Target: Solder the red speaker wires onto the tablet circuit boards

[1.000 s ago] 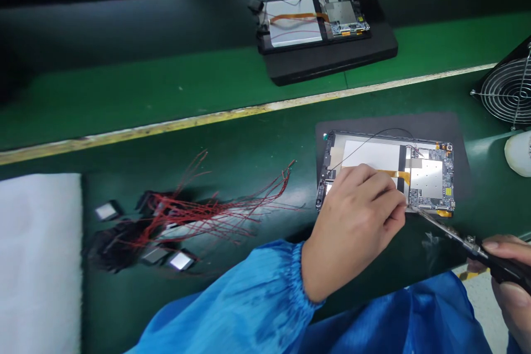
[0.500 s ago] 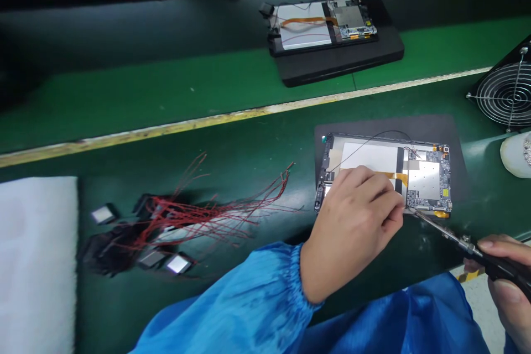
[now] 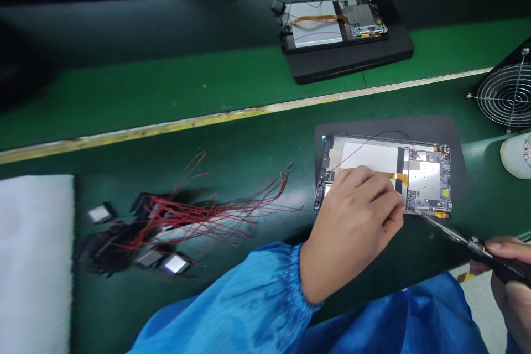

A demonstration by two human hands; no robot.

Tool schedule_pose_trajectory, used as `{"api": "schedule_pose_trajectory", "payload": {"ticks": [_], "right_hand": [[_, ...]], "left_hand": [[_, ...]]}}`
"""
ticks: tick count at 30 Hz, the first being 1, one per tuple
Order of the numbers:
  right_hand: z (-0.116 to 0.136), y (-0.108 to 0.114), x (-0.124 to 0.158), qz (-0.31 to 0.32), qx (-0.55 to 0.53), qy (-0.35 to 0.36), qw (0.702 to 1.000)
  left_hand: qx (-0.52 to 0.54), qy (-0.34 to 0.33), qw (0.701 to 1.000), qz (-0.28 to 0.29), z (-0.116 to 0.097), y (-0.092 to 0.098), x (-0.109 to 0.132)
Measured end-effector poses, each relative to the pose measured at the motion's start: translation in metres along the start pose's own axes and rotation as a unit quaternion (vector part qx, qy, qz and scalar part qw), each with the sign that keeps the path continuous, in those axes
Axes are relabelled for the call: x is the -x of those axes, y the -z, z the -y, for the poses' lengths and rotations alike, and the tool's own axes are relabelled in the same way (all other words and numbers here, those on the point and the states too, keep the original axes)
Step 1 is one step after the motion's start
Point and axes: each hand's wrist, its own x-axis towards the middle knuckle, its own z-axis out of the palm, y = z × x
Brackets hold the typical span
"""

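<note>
Left forearm [image 3: 240,298] slants in from seven o'clock toward two | left hand [image 3: 352,227] at four o'clock of centre, back uppermost, knuckles bent, fingertips drawn in toward the thumb | right hand [image 3: 514,296] also at four, farther out (the frame edge crops it), thumb and fingers closed in a grip, index pointing toward nine

This looks like an electronics workshop or an assembly line. An opened tablet [image 3: 429,180], its circuit board exposed, lies on a green bench [image 3: 257,146] under the tip of a soldering iron [image 3: 477,246]. A second opened tablet [image 3: 317,25] rests on the ledge [image 3: 186,86] behind, and a heap of red wires [image 3: 203,215] lies to the left. A fan [image 3: 508,94] with a wire guard, a blue elasticated work sleeve [image 3: 249,293] and yellow-and-black floor tape [image 3: 465,276] also suggest industrial work.
</note>
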Motion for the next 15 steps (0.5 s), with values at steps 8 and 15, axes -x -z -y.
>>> {"api": "schedule_pose_trajectory", "payload": {"ticks": [8,15], "right_hand": [[0.0031,-0.0037,-0.0045,0.02,-0.005,0.015,1.0],[0.0053,-0.0035,-0.0029,0.017,-0.01,0.0,1.0]], "left_hand": [[0.009,0.01,1.0,0.002,0.0006,0.0003,-0.0008],[0.022,0.021,1.0,0.002,-0.0008,0.001,-0.0015]]}}
